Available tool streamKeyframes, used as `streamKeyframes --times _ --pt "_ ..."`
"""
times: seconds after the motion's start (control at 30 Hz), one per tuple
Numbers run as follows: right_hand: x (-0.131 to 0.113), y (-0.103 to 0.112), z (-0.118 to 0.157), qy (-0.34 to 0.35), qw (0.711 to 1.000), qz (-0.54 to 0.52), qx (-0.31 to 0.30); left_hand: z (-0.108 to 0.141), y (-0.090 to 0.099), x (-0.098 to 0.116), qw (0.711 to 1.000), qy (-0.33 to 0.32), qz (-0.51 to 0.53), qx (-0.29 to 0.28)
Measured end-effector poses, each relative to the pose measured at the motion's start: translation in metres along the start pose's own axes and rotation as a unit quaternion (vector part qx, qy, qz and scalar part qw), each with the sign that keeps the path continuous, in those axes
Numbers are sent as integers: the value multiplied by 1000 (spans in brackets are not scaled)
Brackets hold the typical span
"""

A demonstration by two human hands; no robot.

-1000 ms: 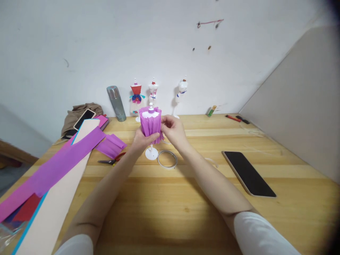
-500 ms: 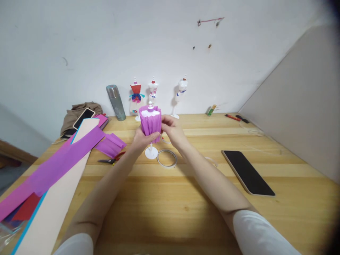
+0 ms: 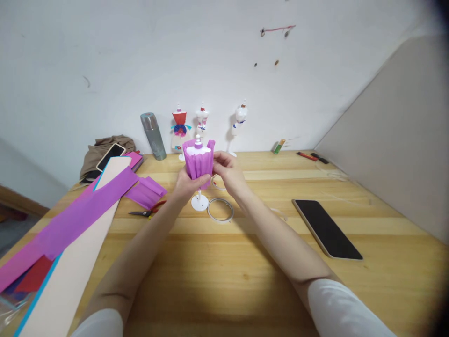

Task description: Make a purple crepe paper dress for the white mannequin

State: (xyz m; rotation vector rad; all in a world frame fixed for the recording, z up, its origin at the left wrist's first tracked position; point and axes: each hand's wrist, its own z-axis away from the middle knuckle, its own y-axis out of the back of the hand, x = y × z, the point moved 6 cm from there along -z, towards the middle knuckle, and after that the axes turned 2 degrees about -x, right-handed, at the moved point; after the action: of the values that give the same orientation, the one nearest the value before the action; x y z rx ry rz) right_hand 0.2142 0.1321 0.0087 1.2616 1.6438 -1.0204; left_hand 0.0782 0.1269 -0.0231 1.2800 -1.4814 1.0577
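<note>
A small white dress form (image 3: 199,202) stands upright on its round base, wrapped in pleated purple crepe paper (image 3: 199,164). My left hand (image 3: 188,183) is closed around the lower part of the wrapped form, its thumb lying across the front. At the paper's right edge, the fingers of my right hand (image 3: 228,169) are pinched together on the purple crepe paper. Just right of the base lies a ring of pale wire or tape (image 3: 220,209). Another ring (image 3: 218,183) is partly covered by my right hand. Scissors (image 3: 143,213) lie left of my left forearm.
Several dressed forms, one in red (image 3: 179,117), stand along the wall beside a flask (image 3: 153,135). Long purple paper strips (image 3: 87,213) and a pale board (image 3: 84,262) cover the left side. A phone (image 3: 327,229) and a glue stick (image 3: 279,146) are on the right.
The purple paper's upper right edge now flares slightly outward from the form. Both hands keep nearly the same place and grip.
</note>
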Motion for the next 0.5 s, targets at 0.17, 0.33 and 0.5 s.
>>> streamKeyframes --times 0.17,0.33,0.5 --pt "-1 4 -1 -18 1000 8 -20 1 -2 2 1000 11 24 -4" --pt "-1 4 -1 -26 996 37 -72 1 -4 6 1000 3 19 -13" --pt "1 0 -1 -17 993 64 -96 1 -3 6 1000 -1 15 -14"
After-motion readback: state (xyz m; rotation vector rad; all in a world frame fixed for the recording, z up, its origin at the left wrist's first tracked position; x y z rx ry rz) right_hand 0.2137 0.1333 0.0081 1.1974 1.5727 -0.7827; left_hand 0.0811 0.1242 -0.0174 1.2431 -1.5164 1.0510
